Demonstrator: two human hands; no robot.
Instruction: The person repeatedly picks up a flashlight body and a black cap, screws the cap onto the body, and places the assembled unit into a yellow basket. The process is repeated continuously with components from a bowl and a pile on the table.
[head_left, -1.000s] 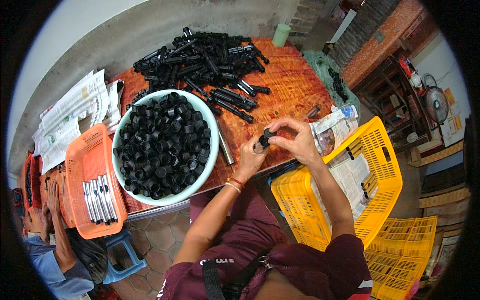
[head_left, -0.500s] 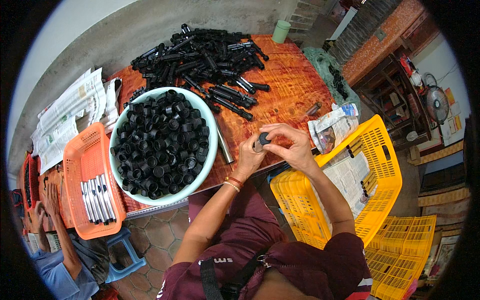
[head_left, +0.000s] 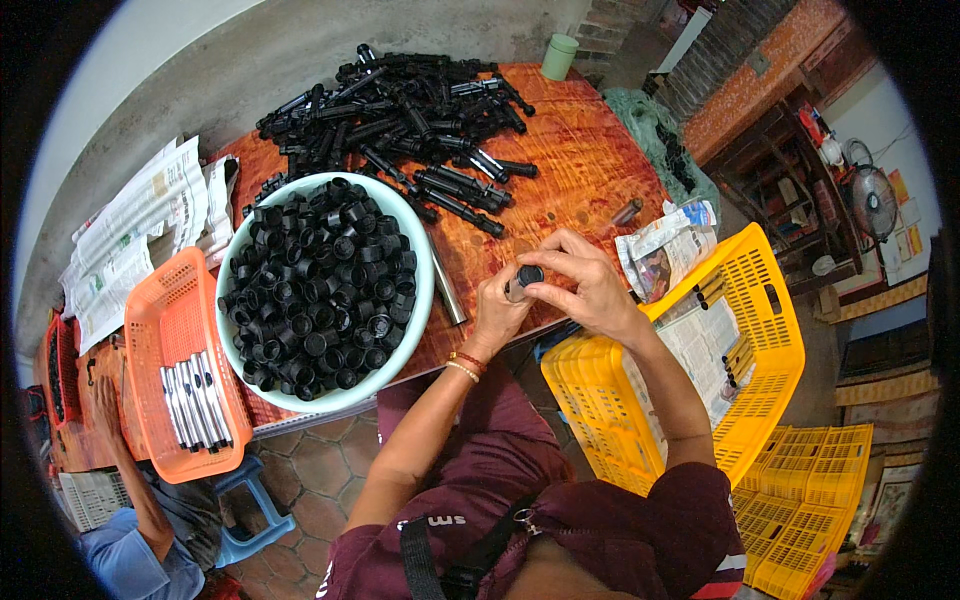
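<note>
In front of my body, near the table's front edge, my left hand is wrapped around a tube, most of which its fingers hide. On the tube's upper end sits a round black cap. The thumb and fingers of my right hand close on the cap from the right. To the left, a pale blue-green basin is heaped with loose black caps. A bare silver tube lies on the table between the basin and my left hand.
Black tubular parts are piled at the back of the table. An orange basket with silver tubes stands left, near a co-worker's hand. A yellow crate stands right, beside a newspaper-wrapped bundle. A green cup stands at the back.
My right hand's fingers have shifted slightly around the cap, while my left hand stays in place. At the far left, one of the co-worker's hands has gone out of sight.
</note>
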